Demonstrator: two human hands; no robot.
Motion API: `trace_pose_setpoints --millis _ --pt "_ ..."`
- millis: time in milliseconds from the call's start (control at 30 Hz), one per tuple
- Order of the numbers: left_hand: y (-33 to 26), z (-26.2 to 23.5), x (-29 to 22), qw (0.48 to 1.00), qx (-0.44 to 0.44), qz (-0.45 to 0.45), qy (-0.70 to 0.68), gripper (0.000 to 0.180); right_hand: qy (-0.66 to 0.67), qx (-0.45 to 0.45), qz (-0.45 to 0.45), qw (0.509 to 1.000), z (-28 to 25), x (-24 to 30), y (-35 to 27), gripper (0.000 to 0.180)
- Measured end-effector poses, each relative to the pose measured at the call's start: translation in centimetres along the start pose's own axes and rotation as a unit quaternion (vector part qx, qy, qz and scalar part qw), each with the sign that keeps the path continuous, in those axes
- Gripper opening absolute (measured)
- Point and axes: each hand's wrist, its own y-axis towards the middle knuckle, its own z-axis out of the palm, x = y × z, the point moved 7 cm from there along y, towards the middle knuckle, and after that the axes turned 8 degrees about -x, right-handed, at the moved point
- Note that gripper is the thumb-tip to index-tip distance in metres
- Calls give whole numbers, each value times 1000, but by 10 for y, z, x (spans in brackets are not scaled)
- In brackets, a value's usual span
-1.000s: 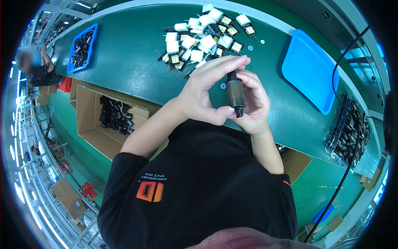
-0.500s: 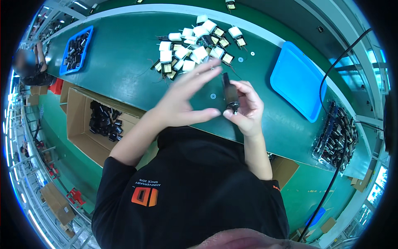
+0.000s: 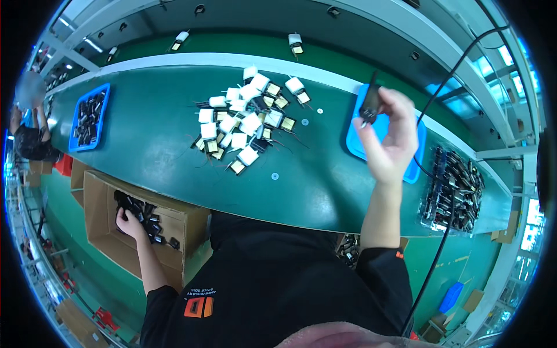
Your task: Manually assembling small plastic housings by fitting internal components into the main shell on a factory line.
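My right hand (image 3: 390, 136) is raised over the blue tray (image 3: 355, 138) at the right of the green bench, pinching a small dark component (image 3: 369, 107) between thumb and fingers. My left hand (image 3: 129, 222) reaches down into an open cardboard box (image 3: 104, 243) at the lower left and rests on the black parts (image 3: 142, 210) lying in it; I cannot tell whether it grips one. A heap of small white-taped parts with wire leads (image 3: 246, 120) lies on the bench between the two hands.
A blue bin of dark parts (image 3: 88, 116) stands at the bench's far left. A tray of dark components (image 3: 455, 191) sits at the right end, crossed by a black cable (image 3: 444, 229). Another person (image 3: 26, 124) is at the far left. Small washers (image 3: 274, 176) lie loose.
Both hands were together at the bench's front holding the dark component. Now my right hand has carried it up and right over the blue tray, and my left has dropped into the cardboard box.
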Motion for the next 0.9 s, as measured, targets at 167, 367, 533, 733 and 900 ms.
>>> trace_pose_setpoints --millis 167,367,533,733,900 --pt "-95 44 98 853 319 -193 366 85 -25 359 87 929 -21 14 -34 33" --pt "-118 35 47 861 289 -55 414 65 -144 604 498 605 -172 -10 -244 43" --pt "-97 50 69 896 243 -52 369 44 -385 574 388 610 -222 -30 -312 53" --pt "-90 52 91 943 222 -96 228 49 96 580 438 680 -50 32 -160 27" --pt "-107 35 125 895 372 -174 174 50 43 505 186 842 63 -70 -48 12"
